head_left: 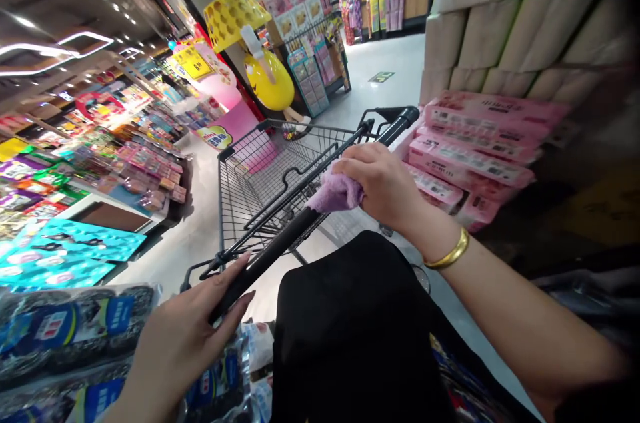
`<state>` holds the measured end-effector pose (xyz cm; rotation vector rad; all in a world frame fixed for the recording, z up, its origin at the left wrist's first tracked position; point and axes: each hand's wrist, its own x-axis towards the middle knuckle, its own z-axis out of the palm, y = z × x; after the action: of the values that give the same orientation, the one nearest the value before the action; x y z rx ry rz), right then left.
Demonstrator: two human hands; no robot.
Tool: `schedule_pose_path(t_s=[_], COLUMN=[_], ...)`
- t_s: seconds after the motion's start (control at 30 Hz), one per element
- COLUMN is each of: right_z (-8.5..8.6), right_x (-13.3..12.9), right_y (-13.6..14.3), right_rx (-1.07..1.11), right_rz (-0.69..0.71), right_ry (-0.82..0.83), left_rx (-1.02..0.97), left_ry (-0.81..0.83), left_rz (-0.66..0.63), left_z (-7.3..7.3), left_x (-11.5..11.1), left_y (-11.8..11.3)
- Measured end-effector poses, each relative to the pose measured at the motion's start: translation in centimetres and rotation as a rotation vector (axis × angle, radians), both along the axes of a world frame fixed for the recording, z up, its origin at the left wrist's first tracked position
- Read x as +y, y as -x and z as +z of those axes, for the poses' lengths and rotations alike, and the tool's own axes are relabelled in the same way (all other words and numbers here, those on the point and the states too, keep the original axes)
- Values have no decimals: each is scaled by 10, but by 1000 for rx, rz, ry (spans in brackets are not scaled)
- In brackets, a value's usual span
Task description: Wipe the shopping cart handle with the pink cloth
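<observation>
black clothing [350, 330] sits closest below us, and just ahead stands our shopping cart [280, 173], pink packs [470, 156] stacked to its right. across its near side runs the black handle [283, 238], slanting up to the right. our left hand [180, 326] has the lower end, fingers wrapped round the bar; our right hand [387, 183] bunches a purple cloth [337, 192] against it, fingers curled over. gold bracelet [453, 252] on that right wrist!

yellow price sign [193, 62]: "6" (smaller digits blurred) | pink display [239, 119]: "mini"
</observation>
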<state>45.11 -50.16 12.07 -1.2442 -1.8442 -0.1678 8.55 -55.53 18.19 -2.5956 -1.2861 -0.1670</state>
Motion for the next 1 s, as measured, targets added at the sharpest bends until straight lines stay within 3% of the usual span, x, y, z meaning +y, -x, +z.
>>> schedule_pose_path(t_s=[0.17, 0.3, 0.37, 0.43, 0.53, 0.63, 0.73, 0.9, 1.0], right_z=[-8, -44, -64, -77, -84, -84, -86, -86, -80], right_x=[-13, -23, -26, -29, -34, -36, -31, -14, -10], right_y=[8, 43, 69, 92, 112, 109, 84, 43, 53], right_rx=[49, 294, 390, 424, 402, 337, 249, 438, 515], right_rz=[-23, -141, -148, -120, -56, 14, 31, -344, -392], right_ry=[-92, -382, -465, -499, -521, -551, -597, -577, -550], left_rx=[35, -67, -58, 27, 128, 128, 69, 94, 117], left_ry=[-45, -232, -275, -193, -7, 88, 25, -183, -252], left_rz=[86, -51, -43, 67, 216, 213, 111, -9, -73], left_z=[-2, -12, -16, -16, -8, 2, 3, -10, -15], left_x=[-4, 1, 9, 18, 27, 31, 33, 34, 35], left_y=[-14, -50, -68, -82, -92, -98, -107, -120, -117])
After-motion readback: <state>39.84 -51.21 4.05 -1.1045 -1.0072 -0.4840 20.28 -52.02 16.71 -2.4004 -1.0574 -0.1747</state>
